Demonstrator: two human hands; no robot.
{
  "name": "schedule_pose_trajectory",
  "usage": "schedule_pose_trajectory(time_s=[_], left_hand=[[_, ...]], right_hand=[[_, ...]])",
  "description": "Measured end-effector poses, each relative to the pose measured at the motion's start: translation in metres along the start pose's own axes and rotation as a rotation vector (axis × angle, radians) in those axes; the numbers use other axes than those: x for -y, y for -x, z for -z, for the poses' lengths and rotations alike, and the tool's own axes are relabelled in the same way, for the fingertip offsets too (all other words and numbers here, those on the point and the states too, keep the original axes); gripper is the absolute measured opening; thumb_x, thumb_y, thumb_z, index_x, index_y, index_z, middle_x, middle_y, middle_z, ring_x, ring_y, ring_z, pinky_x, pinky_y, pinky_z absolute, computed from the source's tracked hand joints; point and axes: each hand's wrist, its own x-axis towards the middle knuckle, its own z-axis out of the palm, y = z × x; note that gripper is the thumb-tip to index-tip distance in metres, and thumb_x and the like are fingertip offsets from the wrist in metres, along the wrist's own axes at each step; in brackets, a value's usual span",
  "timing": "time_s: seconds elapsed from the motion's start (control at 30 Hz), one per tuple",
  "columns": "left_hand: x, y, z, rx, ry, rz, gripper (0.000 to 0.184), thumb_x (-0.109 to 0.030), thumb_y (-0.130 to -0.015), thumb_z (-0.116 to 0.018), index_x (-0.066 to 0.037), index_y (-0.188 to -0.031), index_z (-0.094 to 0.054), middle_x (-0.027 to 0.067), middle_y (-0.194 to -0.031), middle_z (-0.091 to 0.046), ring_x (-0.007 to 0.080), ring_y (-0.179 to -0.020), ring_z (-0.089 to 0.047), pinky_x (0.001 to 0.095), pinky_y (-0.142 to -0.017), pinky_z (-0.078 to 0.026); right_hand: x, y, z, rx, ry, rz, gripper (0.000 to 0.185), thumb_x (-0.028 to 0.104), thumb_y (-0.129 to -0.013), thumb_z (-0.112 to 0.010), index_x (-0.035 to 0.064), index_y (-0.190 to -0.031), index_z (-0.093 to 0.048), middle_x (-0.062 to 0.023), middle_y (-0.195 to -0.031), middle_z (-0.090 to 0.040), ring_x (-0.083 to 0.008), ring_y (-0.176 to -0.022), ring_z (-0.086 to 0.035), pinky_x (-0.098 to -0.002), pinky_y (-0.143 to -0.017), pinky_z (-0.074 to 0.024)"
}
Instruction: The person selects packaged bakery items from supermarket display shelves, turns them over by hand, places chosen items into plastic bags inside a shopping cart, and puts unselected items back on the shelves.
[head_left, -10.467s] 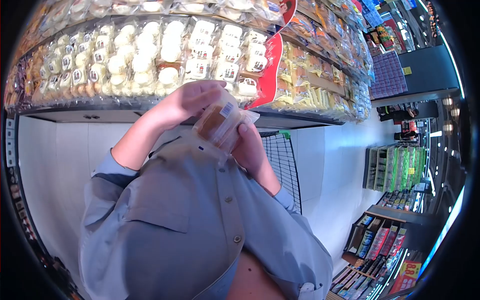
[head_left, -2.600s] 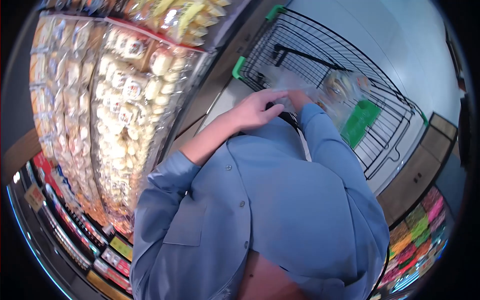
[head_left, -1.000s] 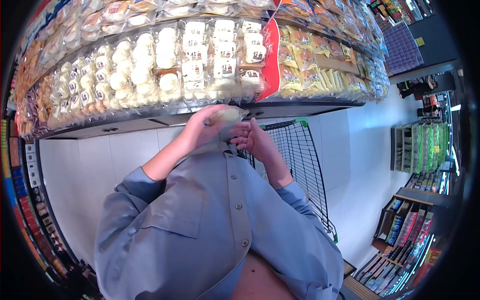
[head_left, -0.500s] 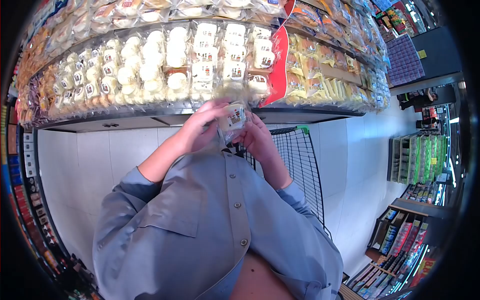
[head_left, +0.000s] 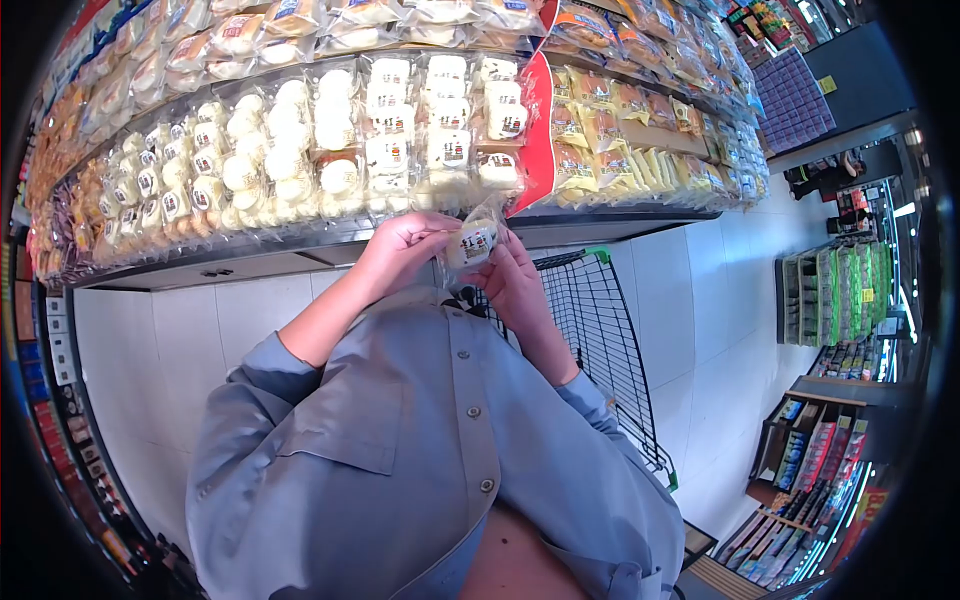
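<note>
While the left hand (head_left: 402, 250) and right hand (head_left: 515, 282) clamp a clear-wrapped white packet (head_left: 471, 244) near the dark-edged, stocked shelf (head_left: 270, 262), fingers cover its edges; its print is unreadable, and the black wire cart (head_left: 600, 325) is partly hidden.

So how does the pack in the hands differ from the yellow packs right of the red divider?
Wrap: the held pack is in clear film over something white with dark print; the yellow packs look mostly yellow.
Place: the held pack is between the left hand and right hand; the yellow packs sit on the shelf.
Shared: both are film-wrapped.
</note>
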Motion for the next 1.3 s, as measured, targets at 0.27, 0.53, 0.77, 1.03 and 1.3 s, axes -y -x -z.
schedule_pose_trajectory(time_s=[0.27, 0.53, 0.77, 1.03, 1.3], left_hand=[[-0.008, -0.014, -0.026, -0.010, -0.612, -0.289, 0.056, -0.014, -0.086, -0.070, -0.002, -0.136, -0.047, 0.0167, -0.128, -0.054, 0.0284, -0.117, -0.055, 0.0377, -0.095, -0.047], [-0.026, -0.035, -0.064, 0.046, -1.032, -0.263, 0.082, -0.021, -0.068, -0.079, 0.001, -0.137, -0.042, 0.0199, -0.117, -0.053, 0.0377, -0.114, -0.051, 0.0443, -0.099, -0.039], [-0.036, -0.105, -0.040, -0.052, -1.372, -0.512, 0.067, -0.017, -0.071, -0.073, -0.003, -0.130, -0.046, 0.0163, -0.110, -0.054, 0.0334, -0.111, -0.051, 0.0503, -0.105, -0.033], [-0.007, -0.168, -0.030, -0.069, -1.621, -0.525, 0.078, -0.032, -0.073, -0.073, -0.004, -0.139, -0.042, 0.0139, -0.115, -0.051, 0.0304, -0.119, -0.046, 0.0570, -0.114, -0.019], [-0.006, -0.139, -0.049, 0.076, -1.678, -0.510, 0.086, -0.041, -0.082, -0.069, -0.004, -0.149, -0.030, 0.0199, -0.153, -0.030, 0.0381, -0.143, -0.026, 0.0571, -0.116, -0.016]], right_hand=[[-0.004, 0.006, 0.009, -0.184, 0.088, 0.190, 0.042, 0.020, -0.105, -0.042, 0.0046, -0.144, -0.036, -0.0077, -0.130, -0.056, -0.0169, -0.110, -0.061, -0.0338, -0.088, -0.0538], [-0.001, 0.017, 0.019, -0.230, 0.057, 0.219, 0.041, 0.023, -0.106, -0.042, 0.0050, -0.143, -0.037, -0.0089, -0.127, -0.058, -0.0173, -0.108, -0.061, -0.0335, -0.087, -0.0535], [0.001, 0.040, 0.049, -0.365, 0.060, 0.092, 0.036, 0.029, -0.106, -0.040, 0.0054, -0.132, -0.046, -0.0114, -0.120, -0.062, -0.0181, -0.094, -0.065, -0.0319, -0.080, -0.0542], [-0.021, 0.069, 0.074, -0.433, 0.015, 0.001, 0.031, 0.030, -0.105, -0.043, 0.0052, -0.116, -0.057, -0.0083, -0.104, -0.067, -0.0151, -0.084, -0.065, -0.0295, -0.073, -0.0538], [-0.027, 0.089, 0.106, -0.553, -0.030, -0.011, 0.028, 0.030, -0.103, -0.045, 0.0059, -0.112, -0.057, -0.0076, -0.102, -0.067, -0.0138, -0.081, -0.064, -0.0285, -0.069, -0.0537]])
